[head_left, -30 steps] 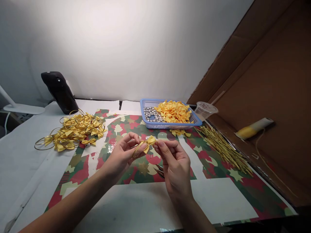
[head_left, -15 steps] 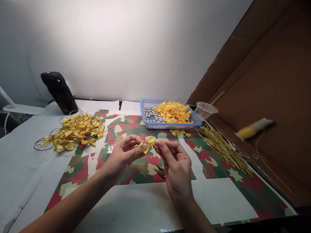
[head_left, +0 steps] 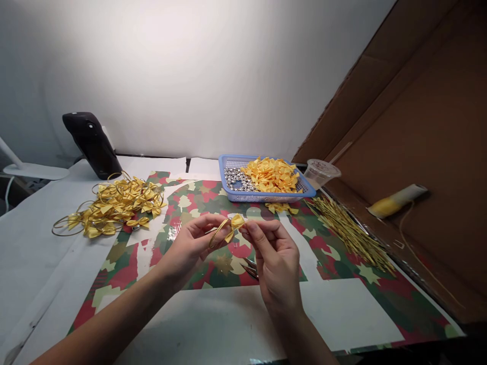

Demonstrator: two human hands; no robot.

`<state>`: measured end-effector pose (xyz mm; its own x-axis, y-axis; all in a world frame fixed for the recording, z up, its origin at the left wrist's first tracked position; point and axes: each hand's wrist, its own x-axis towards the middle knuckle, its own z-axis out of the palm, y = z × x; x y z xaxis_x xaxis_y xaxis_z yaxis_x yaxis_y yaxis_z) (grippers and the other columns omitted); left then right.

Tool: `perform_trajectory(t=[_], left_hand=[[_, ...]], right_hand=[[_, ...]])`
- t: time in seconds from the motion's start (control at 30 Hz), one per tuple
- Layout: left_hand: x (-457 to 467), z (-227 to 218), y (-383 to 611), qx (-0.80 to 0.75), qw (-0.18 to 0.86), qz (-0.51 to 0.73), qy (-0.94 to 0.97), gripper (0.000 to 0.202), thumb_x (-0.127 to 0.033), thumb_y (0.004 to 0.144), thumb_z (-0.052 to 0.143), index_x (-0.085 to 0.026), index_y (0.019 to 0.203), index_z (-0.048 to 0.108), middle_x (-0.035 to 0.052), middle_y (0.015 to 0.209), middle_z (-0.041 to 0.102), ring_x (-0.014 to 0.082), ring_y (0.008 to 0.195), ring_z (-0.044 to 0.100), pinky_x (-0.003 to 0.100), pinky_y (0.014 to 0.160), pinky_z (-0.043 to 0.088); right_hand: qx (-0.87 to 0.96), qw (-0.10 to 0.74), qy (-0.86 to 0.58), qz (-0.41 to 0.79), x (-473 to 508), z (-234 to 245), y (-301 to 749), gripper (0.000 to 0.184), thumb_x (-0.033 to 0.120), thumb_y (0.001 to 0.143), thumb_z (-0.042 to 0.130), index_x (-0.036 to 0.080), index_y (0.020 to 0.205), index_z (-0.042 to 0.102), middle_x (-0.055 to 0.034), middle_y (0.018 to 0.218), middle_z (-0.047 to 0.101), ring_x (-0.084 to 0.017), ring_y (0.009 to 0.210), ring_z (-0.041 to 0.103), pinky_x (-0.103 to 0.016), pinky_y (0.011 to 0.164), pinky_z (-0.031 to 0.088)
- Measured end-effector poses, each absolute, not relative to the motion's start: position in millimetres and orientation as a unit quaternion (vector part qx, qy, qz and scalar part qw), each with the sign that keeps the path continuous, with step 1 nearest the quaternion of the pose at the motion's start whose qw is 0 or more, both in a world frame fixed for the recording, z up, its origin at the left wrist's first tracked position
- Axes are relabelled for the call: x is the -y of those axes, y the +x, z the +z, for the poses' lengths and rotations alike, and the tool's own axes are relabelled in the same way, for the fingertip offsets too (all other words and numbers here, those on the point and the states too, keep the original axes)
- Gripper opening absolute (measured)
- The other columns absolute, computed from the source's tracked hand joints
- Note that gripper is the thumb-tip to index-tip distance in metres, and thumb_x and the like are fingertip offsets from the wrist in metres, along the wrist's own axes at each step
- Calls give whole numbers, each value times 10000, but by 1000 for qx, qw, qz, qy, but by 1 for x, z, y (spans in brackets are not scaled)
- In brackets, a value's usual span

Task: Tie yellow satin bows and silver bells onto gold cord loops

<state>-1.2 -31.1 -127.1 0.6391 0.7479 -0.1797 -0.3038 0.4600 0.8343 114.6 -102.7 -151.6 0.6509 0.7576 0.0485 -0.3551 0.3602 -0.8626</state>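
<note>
Between both hands, over the middle of the table, is a yellow ribbon bow (head_left: 236, 223) with a loop of gold cord (head_left: 215, 238) hanging from it. My left hand (head_left: 198, 241) pinches the bow and its cord from the left. From the right, my right hand (head_left: 276, 253) has thumb and forefinger closed at the bow's right edge; the fingertips hide exactly what they grip there. Metal scissors or pliers (head_left: 250, 268) lie on the table, partly covered by my right hand.
A pile of yellow bows with cord loops (head_left: 117, 208) lies left, before a black device (head_left: 93, 147). Behind my hands stands a blue basket (head_left: 266, 197) with silver beads and yellow bows. Right are a plastic cup (head_left: 321, 172), gold cords (head_left: 350, 233) and a cardboard wall (head_left: 426, 137).
The bow has turned slightly between my fingers, and the cord loop has shifted a little to the right. Both hands stay in nearly the same place.
</note>
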Motion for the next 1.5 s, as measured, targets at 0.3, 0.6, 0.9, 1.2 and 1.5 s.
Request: perform_trajectory(t=[0.3, 0.6, 0.9, 1.2, 1.5], left_hand=[[32, -127, -2, -269, 809, 318, 415, 228, -277, 515, 887, -201, 679, 750, -45, 709, 712, 57, 711, 636, 99, 679, 499], [30, -128, -3, -260, 812, 303, 425, 219, -286, 551, 871, -208, 728, 767, -27, 759, 732, 65, 723, 625, 110, 676, 491], [29, -130, -4, -272, 808, 299, 429, 227, -287, 530, 878, -216, 716, 770, -9, 780, 736, 86, 729, 631, 134, 678, 493], [30, -127, -2, -280, 806, 309, 420, 257, -251, 549, 871, -189, 717, 686, -36, 719, 661, 65, 666, 585, 142, 619, 467], [33, -121, -2, -275, 797, 313, 438, 321, -266, 558, 861, -163, 609, 561, -57, 576, 551, 67, 560, 500, 184, 565, 425]], right_hand=[[241, 790, -451, 338, 104, -153, 114, 97, 266, 716, 772, 197, 737, 707, 29, 732, 732, -90, 691, 698, -169, 684, 567], [288, 783, -450, 319, 103, -152, 119, 82, 245, 740, 750, 193, 720, 689, 31, 690, 713, -94, 672, 689, -182, 665, 571], [347, 766, -491, 228, 107, -145, 118, 64, 192, 752, 722, 189, 723, 665, 3, 724, 717, -138, 674, 697, -255, 645, 600], [396, 747, -514, 146, 110, -141, 118, 66, 152, 745, 715, 199, 740, 669, -8, 750, 721, -163, 699, 705, -278, 627, 605], [416, 739, -509, 149, 111, -139, 128, 70, 169, 745, 724, 200, 738, 662, -8, 750, 723, -161, 710, 701, -289, 655, 612]])
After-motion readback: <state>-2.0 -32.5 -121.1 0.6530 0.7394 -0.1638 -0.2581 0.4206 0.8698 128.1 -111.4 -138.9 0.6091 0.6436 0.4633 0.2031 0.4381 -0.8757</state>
